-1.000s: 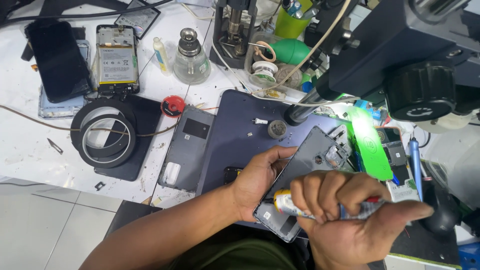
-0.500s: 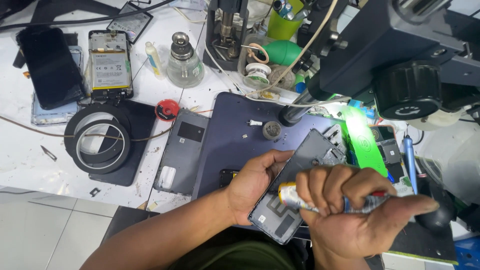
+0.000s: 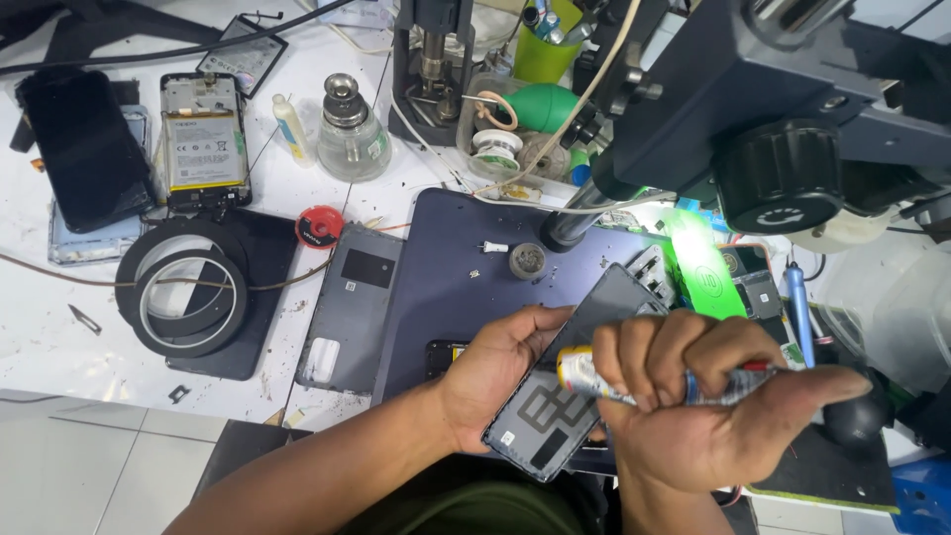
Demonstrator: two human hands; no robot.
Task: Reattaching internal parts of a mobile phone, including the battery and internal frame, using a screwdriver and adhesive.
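Head view, looking down: the right hand (image 3: 693, 396) is closed in a fist, its fingers (image 3: 649, 352) wrapped tight round a small crumpled glue tube (image 3: 594, 376) with a yellow neck and a red tail end that sticks out past the thumb. The tube's nozzle points at a dark phone back cover (image 3: 580, 376), which lies tilted with its inner side up just under those fingers. The left hand (image 3: 500, 367) grips the cover's near-left edge, thumb laid along the rim and the fingers curled beneath it, out of sight. Under both hands lies a dark blue work mat (image 3: 446, 267) on the white surface (image 3: 59, 327). Left of the left-hand fingers, on the mat's edge, lies a second grey back cover (image 3: 352, 307). Beyond the right-hand fingers a bright green card (image 3: 703, 267) glows under a lamp, with a blue-handled tool (image 3: 797, 307) to its right and a small round metal tin (image 3: 527, 261) farther back on the mat. Well to the far left are two black tape rolls (image 3: 183, 287), a red cap (image 3: 319, 228), an opened phone with its battery showing (image 3: 203, 139) and a black phone (image 3: 84, 149). Farthest off stand a glass bottle (image 3: 349, 129) and the black microscope (image 3: 783, 109).
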